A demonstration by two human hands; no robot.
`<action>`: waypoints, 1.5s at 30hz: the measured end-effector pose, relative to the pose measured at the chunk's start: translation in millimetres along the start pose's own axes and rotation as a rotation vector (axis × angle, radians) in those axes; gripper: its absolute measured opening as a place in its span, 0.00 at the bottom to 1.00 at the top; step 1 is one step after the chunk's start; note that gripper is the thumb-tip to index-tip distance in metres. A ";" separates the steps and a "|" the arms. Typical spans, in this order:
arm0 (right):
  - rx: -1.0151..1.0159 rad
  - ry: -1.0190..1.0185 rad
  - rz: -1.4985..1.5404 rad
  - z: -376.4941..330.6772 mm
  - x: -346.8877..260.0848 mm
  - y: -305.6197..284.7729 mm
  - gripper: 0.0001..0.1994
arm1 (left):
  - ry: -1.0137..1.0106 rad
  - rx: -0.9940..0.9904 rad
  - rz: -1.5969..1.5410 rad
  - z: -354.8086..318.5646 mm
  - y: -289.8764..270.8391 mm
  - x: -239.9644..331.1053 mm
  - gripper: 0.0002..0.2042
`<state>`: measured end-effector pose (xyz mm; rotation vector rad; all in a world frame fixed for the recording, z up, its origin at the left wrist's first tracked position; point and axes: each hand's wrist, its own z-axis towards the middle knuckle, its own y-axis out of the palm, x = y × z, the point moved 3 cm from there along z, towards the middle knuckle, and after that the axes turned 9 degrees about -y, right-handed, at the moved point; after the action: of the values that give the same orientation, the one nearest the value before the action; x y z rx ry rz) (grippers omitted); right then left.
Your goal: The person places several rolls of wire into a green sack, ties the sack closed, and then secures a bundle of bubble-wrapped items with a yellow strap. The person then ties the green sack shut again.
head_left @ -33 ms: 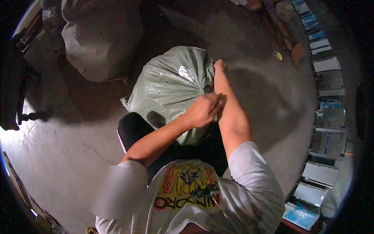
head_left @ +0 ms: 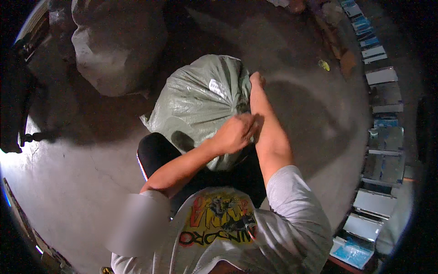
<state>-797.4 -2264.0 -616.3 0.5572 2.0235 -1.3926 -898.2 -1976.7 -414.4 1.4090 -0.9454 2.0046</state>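
Note:
A bulging grey-green woven sack [head_left: 182, 96] stands on the floor in front of my knees, its mouth gathered into tight folds on the right side. A white printed patch [head_left: 219, 87] shows on its upper face. My right hand [head_left: 257, 80] is closed in a fist at the far side of the gathered mouth and seems to grip the sack's edge. Nearer to me, my left hand [head_left: 235, 133] is closed with its fingers curled, just below the folds and against my right forearm. Whatever its fingers hold is hidden.
A large pale full sack [head_left: 107, 59] stands at the far left. Dark furniture [head_left: 16, 100] edges the left side. Along the right runs a row of flat white and blue panels or boxes [head_left: 376, 203]. A small yellow scrap [head_left: 324, 65] lies near brown pieces at the far right.
My left hand has shifted slightly toward me and to the left. The right hand and the sack have stayed almost in place.

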 end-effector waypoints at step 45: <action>-1.059 -0.738 0.276 -161.4 -30.8 -137.7 0.22 | -0.615 0.761 -0.466 11.8 -11.7 -47.1 0.28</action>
<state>-903.8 -2162.4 -460.3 -0.1499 1.6442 -0.1627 -867.0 -1979.2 -453.3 2.4645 0.0285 1.6332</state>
